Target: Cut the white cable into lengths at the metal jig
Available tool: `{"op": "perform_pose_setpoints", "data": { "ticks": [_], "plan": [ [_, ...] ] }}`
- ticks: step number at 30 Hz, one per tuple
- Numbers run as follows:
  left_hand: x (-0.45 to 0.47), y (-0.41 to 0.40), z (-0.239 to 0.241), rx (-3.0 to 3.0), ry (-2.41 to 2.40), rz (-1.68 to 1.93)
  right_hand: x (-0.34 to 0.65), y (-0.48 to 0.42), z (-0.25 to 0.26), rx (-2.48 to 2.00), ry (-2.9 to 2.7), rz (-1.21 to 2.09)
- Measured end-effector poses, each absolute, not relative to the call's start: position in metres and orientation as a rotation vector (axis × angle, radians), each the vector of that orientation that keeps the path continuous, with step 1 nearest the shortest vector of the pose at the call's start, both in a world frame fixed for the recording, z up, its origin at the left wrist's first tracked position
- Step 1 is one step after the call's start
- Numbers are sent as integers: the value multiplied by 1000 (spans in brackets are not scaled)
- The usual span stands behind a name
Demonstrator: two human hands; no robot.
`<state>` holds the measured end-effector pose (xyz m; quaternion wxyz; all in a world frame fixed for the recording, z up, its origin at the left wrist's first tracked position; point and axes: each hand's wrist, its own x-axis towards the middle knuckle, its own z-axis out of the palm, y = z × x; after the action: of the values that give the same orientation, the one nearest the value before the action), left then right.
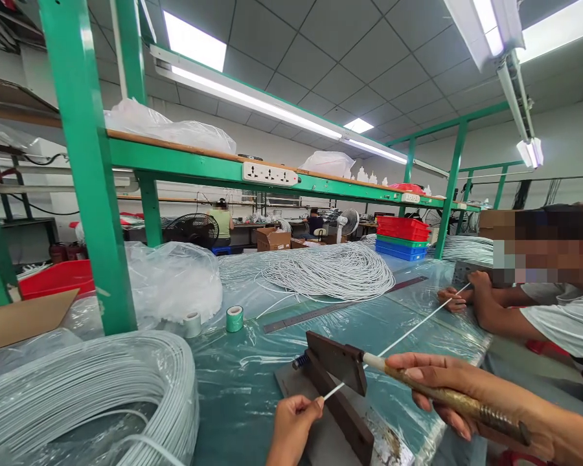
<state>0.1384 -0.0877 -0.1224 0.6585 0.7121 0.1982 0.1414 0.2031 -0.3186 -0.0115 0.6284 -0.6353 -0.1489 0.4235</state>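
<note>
My left hand (295, 424) is closed, pinching a thin white cable (415, 327) between thumb and fingers close to the near side of a bench-mounted lever cutter. The cutter's dark metal blade (337, 364) is tilted up, and the cable runs beneath it. My right hand (459, 388) grips the cutter's worn, tape-wrapped handle (466, 404). Beyond the cutter, the cable stretches taut to the right, where a co-worker's hand (479, 282) holds the far part. The cutter's base plate (286, 382) rests on the plastic-covered green bench.
A thick cable coil (175, 388) lies at left front, with another cable pile (330, 268) farther back. A steel ruler (311, 314), a green tape roll (234, 318) and stacked bins (402, 236) are on the bench. A green post (90, 168) rises at left.
</note>
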Motion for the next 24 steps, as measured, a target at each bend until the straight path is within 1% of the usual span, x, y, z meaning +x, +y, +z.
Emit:
{"op": "perform_pose_setpoints", "data": {
  "ticks": [6, 10, 16, 20, 24],
  "plan": [
    [143, -85, -133, 1594, 457, 347, 201, -324, -22, -1440, -297, 976],
    [142, -86, -130, 1587, 473, 322, 195, -325, -19, -1457, -324, 1015],
    [145, -85, -136, 1588, 474, 331, 181, -319, -17, -1602, -375, 1080],
    [148, -83, -147, 1593, 454, 345, 177, -318, -29, -1812, -497, 975],
    [149, -83, -152, 1597, 454, 338, 178, -324, -37, -1985, -509, 742]
  ]
}}
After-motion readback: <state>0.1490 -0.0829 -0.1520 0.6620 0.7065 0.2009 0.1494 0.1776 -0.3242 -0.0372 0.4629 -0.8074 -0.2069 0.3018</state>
